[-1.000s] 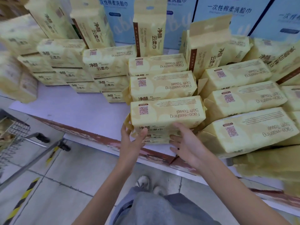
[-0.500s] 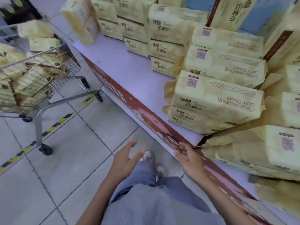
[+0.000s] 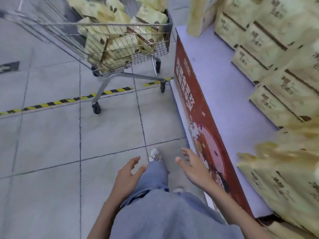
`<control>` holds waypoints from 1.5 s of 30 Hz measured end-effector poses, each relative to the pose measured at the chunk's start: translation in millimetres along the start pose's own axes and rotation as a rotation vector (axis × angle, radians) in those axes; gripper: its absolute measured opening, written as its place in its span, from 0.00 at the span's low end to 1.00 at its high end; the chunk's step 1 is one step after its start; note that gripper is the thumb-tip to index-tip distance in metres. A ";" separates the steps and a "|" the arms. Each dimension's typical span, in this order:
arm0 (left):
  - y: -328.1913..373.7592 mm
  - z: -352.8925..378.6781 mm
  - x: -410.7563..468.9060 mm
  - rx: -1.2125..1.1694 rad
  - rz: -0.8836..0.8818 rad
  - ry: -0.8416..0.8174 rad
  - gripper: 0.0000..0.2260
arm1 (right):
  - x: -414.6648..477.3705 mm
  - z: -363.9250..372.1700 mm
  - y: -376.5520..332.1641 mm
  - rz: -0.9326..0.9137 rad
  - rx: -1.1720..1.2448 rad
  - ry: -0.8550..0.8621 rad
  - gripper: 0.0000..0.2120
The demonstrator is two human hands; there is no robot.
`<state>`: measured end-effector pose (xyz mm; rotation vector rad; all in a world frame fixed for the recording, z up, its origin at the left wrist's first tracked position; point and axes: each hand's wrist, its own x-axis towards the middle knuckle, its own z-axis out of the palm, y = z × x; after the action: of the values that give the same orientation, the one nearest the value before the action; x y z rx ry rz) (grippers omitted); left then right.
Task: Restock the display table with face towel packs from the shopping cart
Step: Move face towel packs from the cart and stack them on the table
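Holding nothing in either of two hands, left hand [image 3: 128, 176] and right hand [image 3: 193, 168], fingers loosely spread, low centre. Leaving open floor [image 3: 51, 144] between them and one cart [image 3: 72, 40], upper centre, heaped with packs [image 3: 151, 14]. Running down the right, table [image 3: 224, 87] edge, stacks [image 3: 269, 38] behind; blurring beyond counting.
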<state>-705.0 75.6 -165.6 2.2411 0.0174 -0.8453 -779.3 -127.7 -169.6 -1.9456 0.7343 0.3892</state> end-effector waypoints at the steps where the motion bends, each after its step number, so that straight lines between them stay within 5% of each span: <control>1: 1.5 -6.7 9.3 -0.028 -0.025 0.016 0.18 | 15.3 0.1 -12.1 -0.008 -0.007 -0.014 0.24; 7: 23.4 -62.3 80.3 -0.201 -0.097 0.069 0.16 | 102.9 -2.4 -82.2 -0.023 -0.034 -0.061 0.22; 22: 160.1 -154.9 295.5 -0.213 0.049 0.059 0.20 | 282.3 -52.3 -170.7 0.011 -0.007 -0.068 0.20; 35: 220.5 -206.4 393.6 -0.457 -0.138 0.304 0.14 | 473.6 -108.9 -330.5 -0.187 -0.118 -0.212 0.19; 45: 281.9 -307.6 524.4 -0.621 -0.012 0.457 0.14 | 601.5 -100.8 -465.7 -0.308 -0.026 -0.270 0.18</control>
<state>-48.4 -54.1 -131.2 1.7865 0.4457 -0.2559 -23.8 -257.4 -134.5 -1.9423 0.2525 0.4600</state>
